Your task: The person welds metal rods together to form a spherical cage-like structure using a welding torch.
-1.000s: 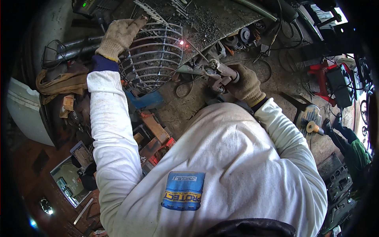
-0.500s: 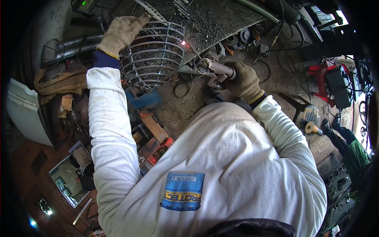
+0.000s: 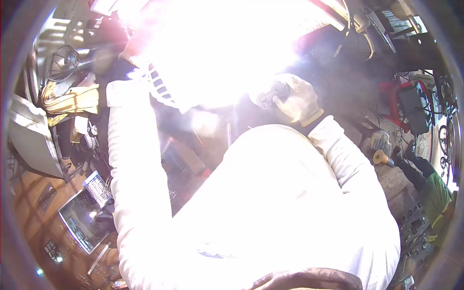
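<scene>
A blinding white arc glare washes out the top middle of the head view. At its lower left edge shows part of a curved metal bar grille [image 3: 160,88], its ribs partly visible. My left hand [image 3: 134,50], in a knit work glove, is at the grille's left side; only the cuff end shows, and its fingers are lost in the glare. My right hand [image 3: 300,100], also gloved, is closed around a welding electrode holder [image 3: 271,95] just right of the glare. The electrode and its tip cannot be made out.
A tan cloth [image 3: 72,100] and a pale curved panel [image 3: 34,135] lie at the left. At the right stands a red frame with a dark box [image 3: 414,108]. Another person's legs [image 3: 423,166] are at the far right. Cables hang at the upper right.
A small bright spot at the grille's right edge has become a huge white flare. It hides most of the grille, the bench and my left fingers. My arms have hardly moved.
</scene>
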A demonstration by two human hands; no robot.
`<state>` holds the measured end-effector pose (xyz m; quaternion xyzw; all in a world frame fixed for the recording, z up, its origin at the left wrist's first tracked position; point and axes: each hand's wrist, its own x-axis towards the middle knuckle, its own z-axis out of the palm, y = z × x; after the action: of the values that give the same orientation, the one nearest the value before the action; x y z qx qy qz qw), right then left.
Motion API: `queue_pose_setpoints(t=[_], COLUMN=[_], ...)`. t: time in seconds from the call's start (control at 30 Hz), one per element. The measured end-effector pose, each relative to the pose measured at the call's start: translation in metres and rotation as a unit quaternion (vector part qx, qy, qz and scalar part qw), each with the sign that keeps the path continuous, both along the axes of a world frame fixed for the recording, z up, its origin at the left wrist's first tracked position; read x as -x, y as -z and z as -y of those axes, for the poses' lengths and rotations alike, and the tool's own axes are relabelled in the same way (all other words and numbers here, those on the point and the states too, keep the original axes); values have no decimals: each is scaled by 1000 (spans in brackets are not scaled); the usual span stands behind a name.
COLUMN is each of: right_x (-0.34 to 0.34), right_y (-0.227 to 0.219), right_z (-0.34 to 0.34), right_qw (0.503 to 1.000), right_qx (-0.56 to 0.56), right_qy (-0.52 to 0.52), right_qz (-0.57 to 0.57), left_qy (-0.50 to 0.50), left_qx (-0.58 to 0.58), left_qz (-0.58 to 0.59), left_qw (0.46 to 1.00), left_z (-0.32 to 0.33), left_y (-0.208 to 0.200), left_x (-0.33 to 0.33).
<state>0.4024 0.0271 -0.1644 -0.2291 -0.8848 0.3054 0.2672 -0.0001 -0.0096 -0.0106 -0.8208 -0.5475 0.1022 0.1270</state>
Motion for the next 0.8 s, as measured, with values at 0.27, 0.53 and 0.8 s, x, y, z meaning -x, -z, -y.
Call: queue_pose_setpoints(t=[0.27, 0.53, 0.8], right_x=[-5, -5, -7], right_y=[-14, -6, 0], right_z=[11, 8, 4], right_qw=[977, 990, 986], right_qx=[190, 100, 123], right_qy=[66, 88, 63], right_qz=[-64, 38, 92], left_qy=[86, -18, -131], left_qx=[-51, 25, 25], left_qz=[145, 14, 10], left_qw=[984, 999, 991], left_z=[3, 8, 9], left_y=[9, 1, 4], left_x=[12, 11, 1])
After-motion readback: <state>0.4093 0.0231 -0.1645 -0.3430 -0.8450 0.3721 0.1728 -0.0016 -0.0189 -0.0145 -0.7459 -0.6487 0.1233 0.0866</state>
